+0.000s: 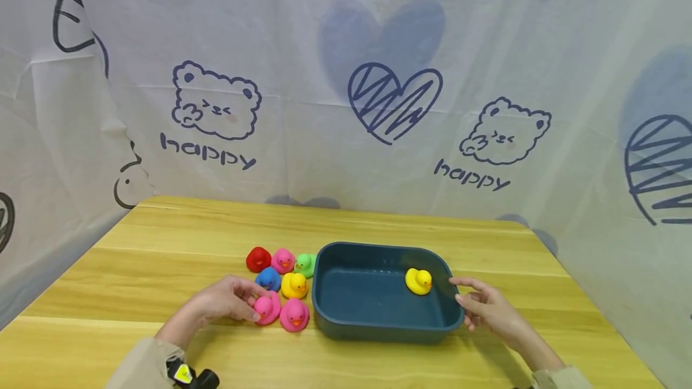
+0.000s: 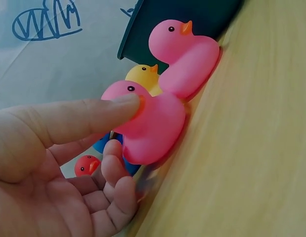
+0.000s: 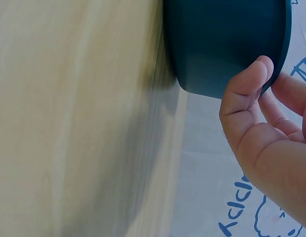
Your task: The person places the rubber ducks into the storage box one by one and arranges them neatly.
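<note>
My left hand (image 1: 229, 300) grips a pink rubber duck (image 1: 268, 310) at the front left of a group of ducks. In the left wrist view the thumb crosses that duck's beak and the other fingers curl at its far side. A second pink duck (image 1: 294, 315) sits just to its right. At the right end of a dark blue-green basin (image 1: 378, 329), my right hand (image 1: 489, 310) pinches the rim between thumb and fingers, as the right wrist view shows. Inside the basin, toward its right end, sits a yellow duck (image 1: 418, 281).
Behind the gripped duck sit a blue duck (image 1: 268, 280), another yellow duck (image 1: 294, 286), a red duck (image 1: 259, 259), a third pink duck (image 1: 283, 261) and a green duck (image 1: 305, 265) close to the basin's left wall. A printed cloth (image 1: 303, 137) hangs behind the wooden table (image 1: 178, 227).
</note>
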Available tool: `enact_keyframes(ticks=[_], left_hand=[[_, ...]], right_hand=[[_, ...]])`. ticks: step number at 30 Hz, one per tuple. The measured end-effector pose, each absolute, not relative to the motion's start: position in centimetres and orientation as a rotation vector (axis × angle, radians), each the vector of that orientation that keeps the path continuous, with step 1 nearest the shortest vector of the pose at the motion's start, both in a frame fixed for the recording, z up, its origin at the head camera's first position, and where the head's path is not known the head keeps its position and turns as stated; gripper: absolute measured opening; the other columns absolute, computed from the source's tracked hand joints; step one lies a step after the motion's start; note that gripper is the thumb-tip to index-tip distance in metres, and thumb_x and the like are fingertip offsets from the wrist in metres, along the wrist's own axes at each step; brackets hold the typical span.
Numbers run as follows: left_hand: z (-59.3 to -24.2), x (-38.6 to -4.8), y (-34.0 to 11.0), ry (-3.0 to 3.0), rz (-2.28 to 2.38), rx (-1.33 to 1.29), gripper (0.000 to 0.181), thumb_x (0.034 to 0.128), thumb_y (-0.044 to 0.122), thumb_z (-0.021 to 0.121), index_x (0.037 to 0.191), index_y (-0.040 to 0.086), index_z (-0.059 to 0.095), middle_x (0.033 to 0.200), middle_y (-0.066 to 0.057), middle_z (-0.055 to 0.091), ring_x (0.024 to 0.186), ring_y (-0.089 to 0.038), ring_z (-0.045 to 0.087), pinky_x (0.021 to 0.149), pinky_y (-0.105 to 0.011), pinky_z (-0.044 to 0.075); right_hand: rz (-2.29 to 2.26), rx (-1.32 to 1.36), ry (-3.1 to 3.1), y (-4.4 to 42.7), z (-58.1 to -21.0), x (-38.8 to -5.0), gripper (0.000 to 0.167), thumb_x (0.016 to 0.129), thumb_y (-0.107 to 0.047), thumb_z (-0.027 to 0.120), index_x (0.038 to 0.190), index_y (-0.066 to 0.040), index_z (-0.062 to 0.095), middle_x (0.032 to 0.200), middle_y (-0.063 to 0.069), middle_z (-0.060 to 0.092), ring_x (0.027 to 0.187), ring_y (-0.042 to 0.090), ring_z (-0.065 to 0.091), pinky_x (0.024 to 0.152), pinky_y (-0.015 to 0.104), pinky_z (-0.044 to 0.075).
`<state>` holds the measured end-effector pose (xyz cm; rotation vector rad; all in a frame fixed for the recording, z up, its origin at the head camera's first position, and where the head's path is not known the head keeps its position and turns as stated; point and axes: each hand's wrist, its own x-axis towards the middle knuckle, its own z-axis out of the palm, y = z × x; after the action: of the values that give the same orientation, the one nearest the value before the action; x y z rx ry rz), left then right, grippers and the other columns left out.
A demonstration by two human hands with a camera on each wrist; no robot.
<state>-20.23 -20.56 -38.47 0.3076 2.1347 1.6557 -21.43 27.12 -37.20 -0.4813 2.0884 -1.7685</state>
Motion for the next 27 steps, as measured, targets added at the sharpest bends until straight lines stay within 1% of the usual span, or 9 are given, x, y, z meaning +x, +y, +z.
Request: enact_keyframes(ticks=[3,5,7,10,13,17,21,24,27], left_hand=[[-38.3,-20.1,-20.5,2.150,1.638,0.317,0.040,0.0695,-0.002,0.070,0.107,-0.009,0.059,0.074,-0.005,0.050,0.058,-0.012,0.041,0.050,-0.019,0.035],[-38.2,-20.0,-20.5,2.159,1.630,0.324,0.040,0.0692,-0.001,0.070,0.107,-0.009,0.059,0.075,-0.005,0.050,0.059,-0.013,0.041,0.050,-0.019,0.036],[-38.1,-20.0,-20.6,2.171,1.623,0.332,0.041,0.0691,0.000,0.070,0.108,-0.008,0.059,0.077,-0.005,0.054,0.060,-0.013,0.042,0.050,-0.020,0.037],[-37.9,-20.0,-20.6,2.185,1.620,0.349,0.042,0.0698,0.003,0.071,0.109,-0.007,0.059,0.086,-0.007,0.060,0.065,-0.015,0.047,0.052,-0.022,0.040],[-37.7,-19.9,-20.6,2.193,1.613,0.359,0.042,0.0706,0.005,0.072,0.109,-0.007,0.059,0.096,-0.010,0.063,0.073,-0.017,0.051,0.056,-0.025,0.043],[-37.4,-19.8,-20.7,2.198,1.610,0.374,0.042,0.0711,0.006,0.072,0.108,-0.008,0.059,0.101,-0.013,0.062,0.085,-0.021,0.054,0.065,-0.030,0.046],[-37.3,-19.7,-20.9,2.196,1.621,0.388,0.041,0.0722,0.006,0.072,0.108,-0.009,0.058,0.104,-0.013,0.058,0.092,-0.024,0.053,0.076,-0.034,0.046],[-37.3,-19.8,-21.0,2.162,1.643,0.398,0.042,0.0741,0.007,0.070,0.110,-0.009,0.056,0.105,-0.012,0.056,0.091,-0.024,0.052,0.077,-0.034,0.046],[-37.3,-19.8,-21.2,2.095,1.680,0.425,0.042,0.0755,0.005,0.068,0.112,-0.011,0.054,0.103,-0.011,0.056,0.088,-0.022,0.052,0.074,-0.033,0.047]], right_hand=[[-1.773,-0.467,2.084,27.2,-37.3,-21.4,0.042,0.093,-0.013,0.049,0.130,0.003,0.035,0.069,0.004,0.052,0.056,0.008,0.052,0.052,0.020,0.046],[-1.769,-0.456,2.088,27.2,-37.3,-21.3,0.044,0.093,-0.014,0.049,0.130,0.004,0.034,0.069,0.004,0.051,0.055,0.009,0.051,0.052,0.021,0.046],[-1.764,-0.449,2.098,27.1,-37.2,-21.3,0.047,0.093,-0.015,0.049,0.131,0.006,0.031,0.069,0.004,0.051,0.055,0.009,0.051,0.052,0.021,0.046],[-1.757,-0.453,2.108,27.1,-37.2,-21.3,0.050,0.093,-0.015,0.048,0.131,0.008,0.028,0.068,0.004,0.051,0.055,0.009,0.051,0.052,0.022,0.046],[-1.748,-0.473,2.114,27.1,-37.2,-21.4,0.051,0.093,-0.014,0.048,0.131,0.011,0.024,0.068,0.004,0.051,0.055,0.009,0.051,0.052,0.022,0.046],[-1.729,-0.478,2.135,27.0,-37.1,-21.4,0.054,0.093,-0.014,0.048,0.131,0.013,0.022,0.067,0.004,0.051,0.055,0.009,0.051,0.052,0.022,0.046],[-1.726,-0.467,2.144,27.0,-37.2,-21.5,0.054,0.093,-0.015,0.049,0.131,0.013,0.022,0.067,0.004,0.051,0.055,0.009,0.051,0.052,0.021,0.046],[-1.730,-0.466,2.141,27.0,-37.2,-21.5,0.054,0.093,-0.015,0.049,0.131,0.013,0.022,0.067,0.004,0.051,0.055,0.009,0.051,0.052,0.021,0.046],[-1.733,-0.458,2.140,27.0,-37.2,-21.4,0.054,0.093,-0.015,0.049,0.131,0.012,0.023,0.067,0.004,0.051,0.055,0.009,0.051,0.052,0.021,0.046]])
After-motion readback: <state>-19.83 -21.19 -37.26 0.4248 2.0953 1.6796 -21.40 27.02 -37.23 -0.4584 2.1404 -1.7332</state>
